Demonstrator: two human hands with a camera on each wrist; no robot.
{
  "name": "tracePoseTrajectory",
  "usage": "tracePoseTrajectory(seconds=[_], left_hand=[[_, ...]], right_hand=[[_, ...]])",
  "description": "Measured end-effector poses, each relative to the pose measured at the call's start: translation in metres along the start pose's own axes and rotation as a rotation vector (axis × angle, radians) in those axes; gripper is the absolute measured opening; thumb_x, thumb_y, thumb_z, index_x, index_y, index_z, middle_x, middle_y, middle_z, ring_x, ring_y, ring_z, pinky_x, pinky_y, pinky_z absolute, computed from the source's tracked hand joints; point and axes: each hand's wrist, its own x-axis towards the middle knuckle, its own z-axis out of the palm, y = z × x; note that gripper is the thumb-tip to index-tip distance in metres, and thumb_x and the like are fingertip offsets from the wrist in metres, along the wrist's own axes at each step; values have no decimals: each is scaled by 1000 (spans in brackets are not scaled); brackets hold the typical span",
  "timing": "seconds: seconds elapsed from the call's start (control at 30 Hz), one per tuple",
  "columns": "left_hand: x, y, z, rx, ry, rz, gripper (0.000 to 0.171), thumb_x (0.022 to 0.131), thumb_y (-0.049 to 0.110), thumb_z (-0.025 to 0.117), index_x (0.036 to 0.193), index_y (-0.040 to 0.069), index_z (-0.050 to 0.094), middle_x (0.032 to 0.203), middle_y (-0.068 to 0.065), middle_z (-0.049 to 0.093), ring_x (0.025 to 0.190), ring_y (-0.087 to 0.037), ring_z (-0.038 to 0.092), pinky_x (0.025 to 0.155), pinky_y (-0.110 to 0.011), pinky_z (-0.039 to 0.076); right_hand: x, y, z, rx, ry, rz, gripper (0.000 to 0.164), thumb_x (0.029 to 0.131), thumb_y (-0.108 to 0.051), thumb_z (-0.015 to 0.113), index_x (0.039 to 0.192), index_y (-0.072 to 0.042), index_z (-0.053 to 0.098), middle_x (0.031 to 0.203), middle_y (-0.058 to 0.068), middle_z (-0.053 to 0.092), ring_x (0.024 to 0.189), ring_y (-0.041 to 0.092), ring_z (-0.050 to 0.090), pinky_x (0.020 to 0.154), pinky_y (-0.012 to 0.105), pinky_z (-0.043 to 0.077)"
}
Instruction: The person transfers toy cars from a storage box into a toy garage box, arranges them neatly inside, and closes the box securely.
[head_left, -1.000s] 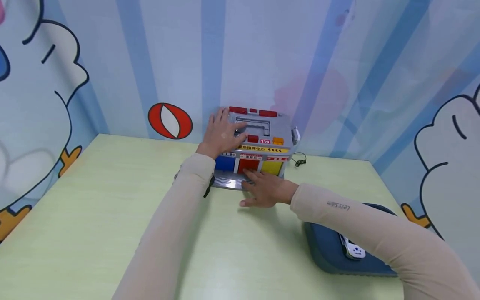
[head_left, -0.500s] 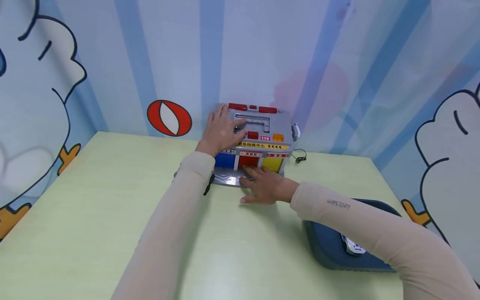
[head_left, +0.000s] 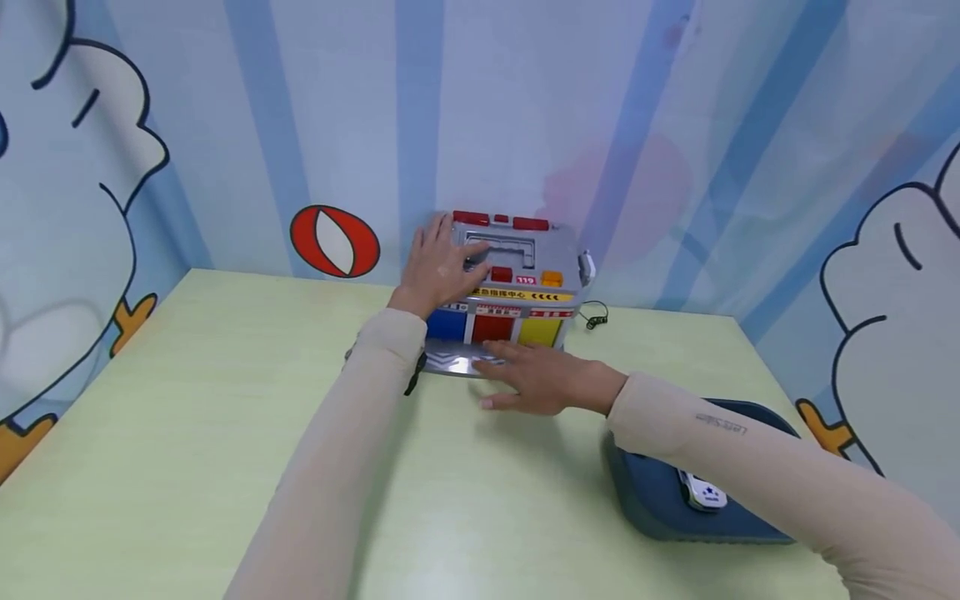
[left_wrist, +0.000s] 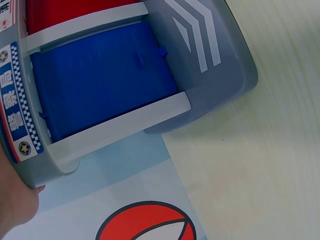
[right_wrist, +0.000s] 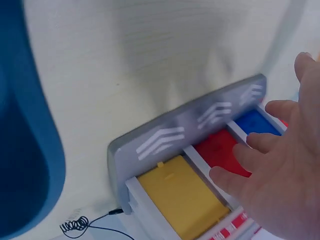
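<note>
A grey toy garage with red and orange roof lights stands against the backdrop. Its blue door, red door and yellow door are all down. Across the left end of the roof rests my left hand, its fingers spread and its thumb toward the recessed handle. Just in front of the doors, over the grey ramp, my right hand hovers with fingers extended and holds nothing. In the right wrist view its fingertips overlap the red and blue doors.
A dark blue tray sits at the right of the table, partly under my right forearm. In it lies a white toy police car. A coiled black cord trails from the garage's right side.
My right hand has drawn back slightly from the red door, and the right forearm has shifted to the right. My left hand stays on the roof.
</note>
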Motion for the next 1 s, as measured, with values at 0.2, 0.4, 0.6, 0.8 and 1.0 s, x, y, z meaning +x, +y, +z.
tracePoseTrajectory(seconds=[0.2,0.4,0.6,0.8,1.0], left_hand=[[-1,-2,1,10,-2,-11,54,99,55,43,150,35,45,167,-19,15,155,-37,9,125,-60,11],[-1,-1,2,5,-8,-16,55,99,56,44,149,35,46,167,-18,15,155,-36,9,125,-59,10],[-1,0,3,6,-13,-20,55,99,56,43,150,36,44,168,-18,15,155,-36,8,125,-58,9],[0,0,0,-2,-7,-14,54,100,55,43,150,35,44,168,-18,14,155,-36,8,125,-59,9],[0,0,0,-5,3,-12,54,99,55,44,150,35,45,167,-18,16,155,-36,9,125,-59,10]], right_hand=[[-15,2,-5,80,44,-11,71,100,-56,48,160,-27,24,169,9,14,155,34,18,122,58,24],[-34,12,-9,138,104,12,72,99,-57,47,160,-24,25,168,11,17,152,40,25,118,61,29],[-52,26,-18,224,206,15,65,101,-51,48,155,-16,38,159,13,40,138,36,48,111,57,42],[-58,49,-36,283,415,75,54,102,-40,53,146,-8,51,143,14,59,127,33,59,105,54,49],[-46,80,-44,272,438,170,72,102,-47,50,159,-11,25,166,19,20,152,42,20,118,65,25]])
